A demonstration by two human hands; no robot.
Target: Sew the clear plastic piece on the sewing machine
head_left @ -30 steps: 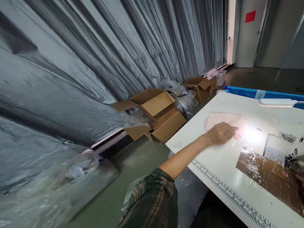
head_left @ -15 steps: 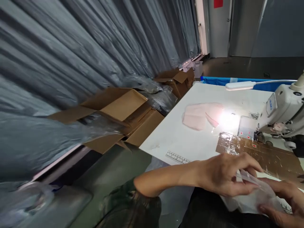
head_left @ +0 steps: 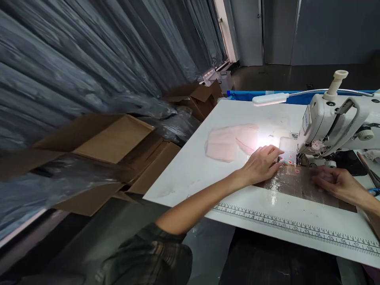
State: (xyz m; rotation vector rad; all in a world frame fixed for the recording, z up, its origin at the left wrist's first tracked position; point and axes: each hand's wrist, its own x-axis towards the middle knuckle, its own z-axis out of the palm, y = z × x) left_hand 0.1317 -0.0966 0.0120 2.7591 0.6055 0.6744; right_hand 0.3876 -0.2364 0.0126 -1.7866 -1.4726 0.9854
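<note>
My left hand (head_left: 263, 164) lies beside the needle area of a white sewing machine (head_left: 316, 122), fingers stretched out and fingertips at the edge of the needle plate (head_left: 287, 148). Beneath both hands is a brown board covered with clear tape (head_left: 280, 186). My right hand (head_left: 341, 184) rests over the board's right part, thumb and fingers curled together. A hazy, see-through patch shows by those fingers; whether it is sheer cloth I cannot tell. Left of the machine, a pale pink piece of sheer fabric (head_left: 222, 144) lies flat on the white table (head_left: 184, 180).
A ruler strip (head_left: 285, 225) runs along the table's front edge. Above the tabletop hangs a white lamp (head_left: 270, 99). Open cardboard boxes (head_left: 114, 138) and clear plastic (head_left: 181, 124) stand on the left by a grey curtain (head_left: 97, 51). A dark flat object (head_left: 352, 162) lies behind my right hand.
Both hands have moved from the lap, where they held sheer whitish fabric, up to the board by the needle. That fabric no longer shows clearly. The view has swung right.
</note>
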